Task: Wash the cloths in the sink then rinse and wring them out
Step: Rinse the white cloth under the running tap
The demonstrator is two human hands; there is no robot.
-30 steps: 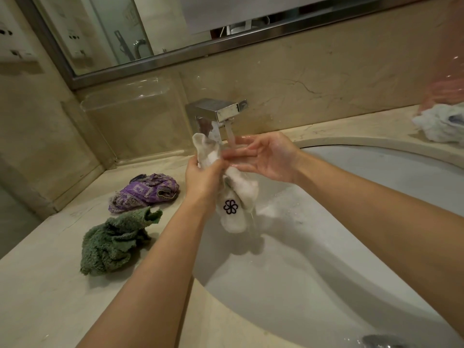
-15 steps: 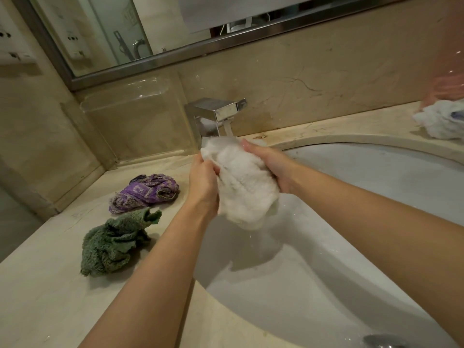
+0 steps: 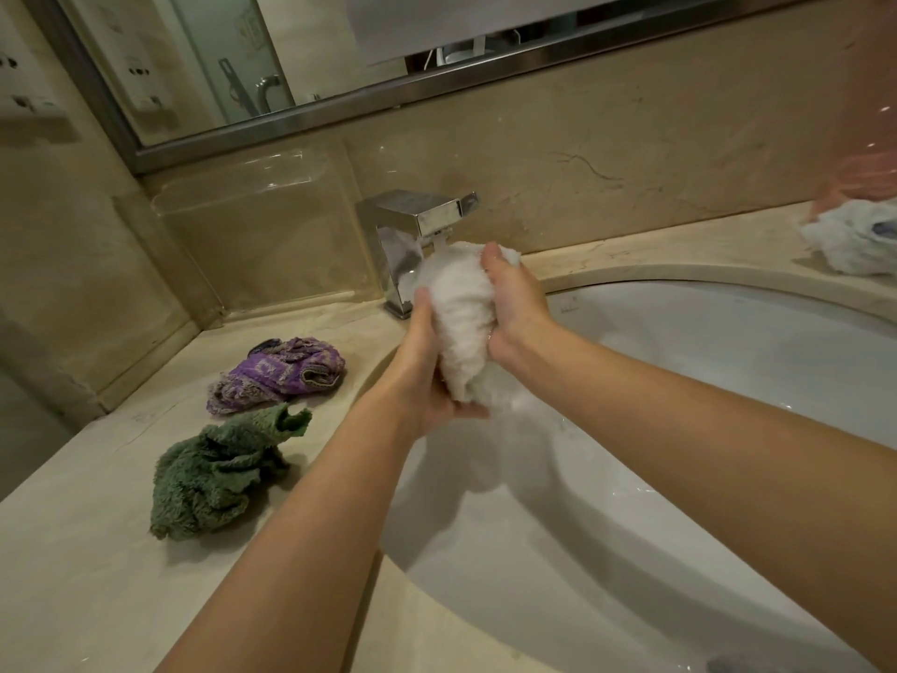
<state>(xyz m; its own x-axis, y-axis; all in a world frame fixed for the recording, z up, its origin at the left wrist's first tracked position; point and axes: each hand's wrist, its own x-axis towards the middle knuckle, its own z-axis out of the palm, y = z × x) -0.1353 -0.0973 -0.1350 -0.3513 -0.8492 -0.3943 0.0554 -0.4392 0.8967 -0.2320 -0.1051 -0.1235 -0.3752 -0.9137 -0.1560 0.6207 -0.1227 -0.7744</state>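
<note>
Both hands clutch the white cloth (image 3: 461,323) under the tap (image 3: 422,221), left hand (image 3: 432,376) cupping below, right hand (image 3: 514,303) squeezing on top, over the sink's (image 3: 728,342) back-left rim. Risk: squeezing off-centre could send water spilling onto the tabletop (image 3: 87,575), soaking the green cloth (image 3: 218,473).

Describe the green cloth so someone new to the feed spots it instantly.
Start at the sink and look left onto the counter. Two crumpled cloths lie there; the green cloth is the nearer one, fuzzy and plain, unlike the patterned purple cloth behind it.
</note>
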